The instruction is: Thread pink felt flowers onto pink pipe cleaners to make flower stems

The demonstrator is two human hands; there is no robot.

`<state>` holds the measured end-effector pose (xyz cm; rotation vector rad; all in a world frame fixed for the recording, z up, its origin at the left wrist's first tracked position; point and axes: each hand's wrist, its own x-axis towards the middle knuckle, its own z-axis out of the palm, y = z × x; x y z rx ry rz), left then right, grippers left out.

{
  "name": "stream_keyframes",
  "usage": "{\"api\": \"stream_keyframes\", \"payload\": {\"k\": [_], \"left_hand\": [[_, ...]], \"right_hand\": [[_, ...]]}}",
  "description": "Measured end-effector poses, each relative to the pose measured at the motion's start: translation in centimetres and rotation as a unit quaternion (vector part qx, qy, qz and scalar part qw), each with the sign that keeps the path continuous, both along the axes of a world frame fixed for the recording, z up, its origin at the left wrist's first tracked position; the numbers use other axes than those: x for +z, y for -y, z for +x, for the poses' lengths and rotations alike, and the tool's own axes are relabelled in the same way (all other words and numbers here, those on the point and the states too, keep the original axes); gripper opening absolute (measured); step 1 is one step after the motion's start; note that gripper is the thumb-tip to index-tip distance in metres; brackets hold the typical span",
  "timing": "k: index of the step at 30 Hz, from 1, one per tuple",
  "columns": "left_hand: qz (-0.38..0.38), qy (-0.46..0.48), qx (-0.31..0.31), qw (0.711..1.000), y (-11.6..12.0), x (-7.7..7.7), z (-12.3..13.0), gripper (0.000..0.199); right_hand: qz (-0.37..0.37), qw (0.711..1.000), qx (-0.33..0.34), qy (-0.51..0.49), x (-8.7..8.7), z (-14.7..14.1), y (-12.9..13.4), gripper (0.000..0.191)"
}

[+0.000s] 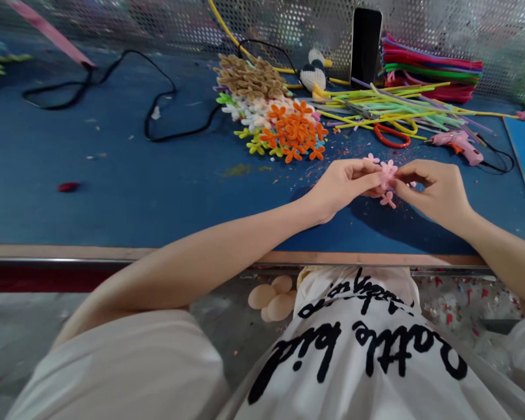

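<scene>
Pink flower (pixel 388 173) sits between your hands above the blue table (pixel 114 198), near its front edge; your left hand (pixel 339 185) and right hand (pixel 441 189) both pinch it, thumb against fingers, partly hiding other pink petals (pixel 388 200). Just beyond: red loop handle (pixel 392 144), pink glue gun (pixel 457 144), loose yellow and green stems (pixel 385 108). Leftward, heaped orange flowers (pixel 294 131) and brown flowers (pixel 251 79). Phone (pixel 366 46) upright behind. Your white shirt (pixel 332 373) bears inverted black lettering, apparently "Battle kid", first letter uncertain; upper line folded, illegible.
</scene>
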<state>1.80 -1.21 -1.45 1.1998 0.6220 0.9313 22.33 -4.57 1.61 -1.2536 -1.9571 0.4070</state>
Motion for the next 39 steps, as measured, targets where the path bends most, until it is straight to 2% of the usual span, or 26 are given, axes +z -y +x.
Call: {"api": "stream_keyframes", "payload": {"k": [3, 7, 13, 17, 19, 23, 26, 29, 32, 35, 39], "left_hand": [[-0.002, -0.013, 0.017, 1.0, 0.2, 0.0, 0.1, 0.044], [-0.006, -0.014, 0.015, 1.0, 0.1, -0.1, 0.0, 0.049], [0.033, -0.025, 0.01, 0.999, -0.3, -0.6, 0.1, 0.05], [0.054, -0.028, 0.014, 0.998, -0.2, -0.6, 0.3, 0.046], [0.041, -0.021, 0.028, 0.999, 0.0, -0.6, 0.3, 0.045], [-0.007, -0.004, 0.027, 1.0, 0.1, -0.4, 0.4, 0.05], [-0.022, 0.003, 0.032, 0.999, 0.0, -0.3, 0.3, 0.052], [-0.023, 0.0, 0.042, 0.999, 0.2, -0.1, 0.2, 0.047], [-0.031, -0.005, 0.054, 0.998, 0.4, 0.3, 0.2, 0.041], [-0.038, -0.027, 0.058, 0.997, 0.4, 0.4, 0.1, 0.034], [-0.015, -0.047, 0.044, 0.998, 0.3, 0.0, 0.1, 0.029]], "right_hand": [[-0.009, 1.0, 0.008, 0.002, 0.2, -0.2, 0.1, 0.015], [-0.105, 0.992, 0.017, -0.075, 0.4, -0.2, 0.0, 0.025], [-0.229, 0.943, 0.065, -0.233, -0.2, 0.1, -0.6, 0.036], [-0.283, 0.913, 0.066, -0.285, -0.7, -0.1, -0.8, 0.039], [-0.271, 0.916, 0.055, -0.291, -0.9, -0.2, -0.8, 0.038], [-0.214, 0.938, 0.012, -0.271, -1.4, -0.3, -0.8, 0.035], [-0.206, 0.942, 0.015, -0.263, -1.4, -0.2, -0.7, 0.035], [-0.186, 0.954, 0.024, -0.236, -1.0, -0.2, -0.5, 0.033], [-0.153, 0.974, 0.022, -0.164, -0.6, -0.1, -0.4, 0.031], [-0.09, 0.991, -0.006, -0.101, -0.5, -0.1, -0.3, 0.022], [-0.037, 0.995, -0.02, -0.088, -0.5, -0.3, -0.2, 0.012]]}}
